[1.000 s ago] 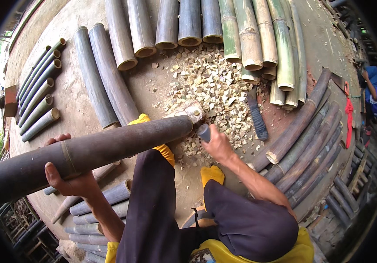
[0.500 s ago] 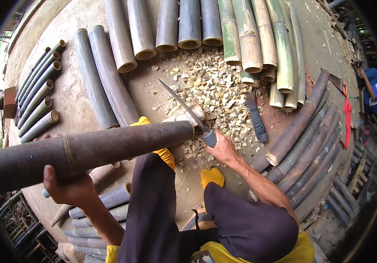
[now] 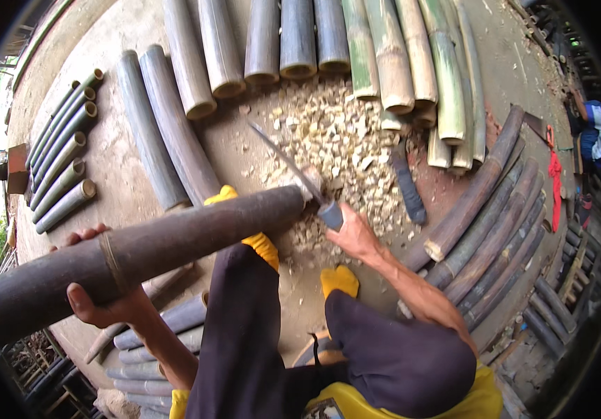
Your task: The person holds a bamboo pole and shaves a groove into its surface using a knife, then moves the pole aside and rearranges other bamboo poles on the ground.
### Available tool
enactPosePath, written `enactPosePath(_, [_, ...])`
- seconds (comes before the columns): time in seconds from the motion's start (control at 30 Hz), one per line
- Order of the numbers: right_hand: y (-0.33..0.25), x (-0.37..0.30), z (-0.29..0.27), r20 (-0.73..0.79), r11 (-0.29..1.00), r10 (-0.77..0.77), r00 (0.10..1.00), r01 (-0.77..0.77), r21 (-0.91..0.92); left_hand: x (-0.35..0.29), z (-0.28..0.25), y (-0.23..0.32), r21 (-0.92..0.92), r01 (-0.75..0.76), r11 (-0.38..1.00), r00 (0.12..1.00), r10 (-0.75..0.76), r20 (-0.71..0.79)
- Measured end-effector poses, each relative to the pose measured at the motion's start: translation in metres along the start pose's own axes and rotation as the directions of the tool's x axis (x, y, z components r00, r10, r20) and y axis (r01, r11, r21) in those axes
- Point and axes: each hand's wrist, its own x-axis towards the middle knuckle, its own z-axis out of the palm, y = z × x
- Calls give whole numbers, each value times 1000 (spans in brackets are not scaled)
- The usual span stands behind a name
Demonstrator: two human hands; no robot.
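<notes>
A thick dark bamboo tube (image 3: 167, 248) slants across in front of me, its right end by a pale wooden block (image 3: 312, 183) on the ground. My left hand (image 3: 108, 300) is wrapped round the tube near its ringed node, thumb on the near side and fingertips showing beyond it. My right hand (image 3: 353, 237) is closed round the dark handle of a long-bladed knife (image 3: 288, 159). The blade points up and left, across the block and close to the tube's end. My raised left knee is just below the tube.
Pale chips (image 3: 356, 136) are heaped beyond the block, with a dark wrapped object (image 3: 408, 185) at their right edge. Dark bamboo tubes (image 3: 262, 42), green ones (image 3: 447, 77) and more at right (image 3: 478, 237) surround me. Another person (image 3: 596, 133) sits far right.
The left end of the bamboo tube has dropped, so it slants more. Its right end has shifted slightly left. The knife has moved only a little, staying in my right hand.
</notes>
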Motion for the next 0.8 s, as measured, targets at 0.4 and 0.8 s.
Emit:
enactPosePath(0.4, [12,-3,8,5,999,28,1000,-28,31,10,-26,3,-116,67,991,976,-41,214])
enactPosePath(0.8, [19,-3,18,-9,996,57,998,-56,67,6,3,14,-14,154,988,984,-152,98])
